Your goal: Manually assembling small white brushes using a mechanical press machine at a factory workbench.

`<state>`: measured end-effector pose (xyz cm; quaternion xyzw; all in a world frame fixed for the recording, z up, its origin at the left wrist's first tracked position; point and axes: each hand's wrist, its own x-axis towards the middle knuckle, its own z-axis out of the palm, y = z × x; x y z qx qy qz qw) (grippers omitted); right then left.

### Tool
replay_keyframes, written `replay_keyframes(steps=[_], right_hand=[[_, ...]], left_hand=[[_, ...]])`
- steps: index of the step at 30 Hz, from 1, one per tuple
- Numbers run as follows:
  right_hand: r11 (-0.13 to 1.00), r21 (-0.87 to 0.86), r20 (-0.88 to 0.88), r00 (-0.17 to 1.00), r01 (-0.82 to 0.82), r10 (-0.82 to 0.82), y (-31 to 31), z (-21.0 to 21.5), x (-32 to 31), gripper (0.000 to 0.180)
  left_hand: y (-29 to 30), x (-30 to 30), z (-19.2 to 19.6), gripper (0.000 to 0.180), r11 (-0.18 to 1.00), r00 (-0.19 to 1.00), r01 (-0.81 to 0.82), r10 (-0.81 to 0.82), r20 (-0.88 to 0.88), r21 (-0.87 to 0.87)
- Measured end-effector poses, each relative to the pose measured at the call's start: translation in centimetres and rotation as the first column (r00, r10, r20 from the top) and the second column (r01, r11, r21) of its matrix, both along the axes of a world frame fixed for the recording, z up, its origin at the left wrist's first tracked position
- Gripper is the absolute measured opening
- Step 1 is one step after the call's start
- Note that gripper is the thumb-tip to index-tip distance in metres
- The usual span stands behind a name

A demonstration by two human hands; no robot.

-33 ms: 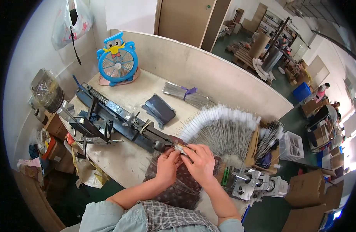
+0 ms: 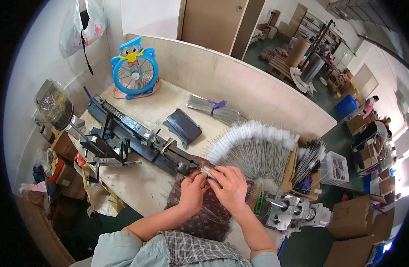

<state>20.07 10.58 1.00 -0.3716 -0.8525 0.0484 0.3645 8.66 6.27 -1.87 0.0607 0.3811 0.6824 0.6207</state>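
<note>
Operator: Where was the small pale fitting (image 2: pixel 207 170)?

Supervisor: At the end of the bench device (image 2: pixel 142 135) closest to the person, toward the near edge of the table (image 2: pixel 146 189) and above the brown dotted cloth (image 2: pixel 211 218). The spread wire bundle (image 2: pixel 262 155) lay near it, toward the table's right edge.

Operator: What was the state of the hands?

Supervisor: The right hand (image 2: pixel 229 187) held the fitting in a narrow pinch at the fingertips. The left hand (image 2: pixel 193 191) had its fingertips drawn together beside the fitting; whether they gripped anything could not be told.

Operator: How was the fitting judged to handle?

Supervisor: Probably light and stiff, with a smooth surface that could slip under a dry fingertip. Crushing seemed unlikely under moderate pressure; sideways levering was judged the greater risk.

Operator: Where was hold best taken?

Supervisor: On the two long sides, near the middle, with finger and thumb opposed. The end facing the bench device was better left uncovered.

Operator: How did it look?

Supervisor: Narrow, longer than wide, whitish to silvery. Fingers covered part of it, so its full outline, its material and any attachment to the device could not be confirmed.
</note>
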Motion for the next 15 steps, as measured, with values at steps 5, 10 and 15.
replay_keyframes(steps=[5, 10, 15], right_hand=[[0.999, -0.009, -0.012, 0.999, 0.041, -0.041, -0.7, 1.9, 0.3, 0.025], [0.993, -0.084, 0.187, 0.980, 0.082, -0.065, -1.5, 0.7, 1.9, 0.021], [0.986, -0.141, 0.131, 0.989, 0.088, -0.069, -1.6, 0.8, 2.7, 0.018]], left_hand=[[-0.5, -0.6, -1.4, 0.028, 0.997, 0.999, 0.001, -0.004, 0.039, 0.075], [-1.0, -0.5, -0.1, 0.053, 1.000, 1.000, 0.017, -0.017, -0.003, 0.023], [-1.1, -0.4, 0.0, 0.063, 0.997, 0.995, 0.074, -0.075, -0.064, -0.025]])
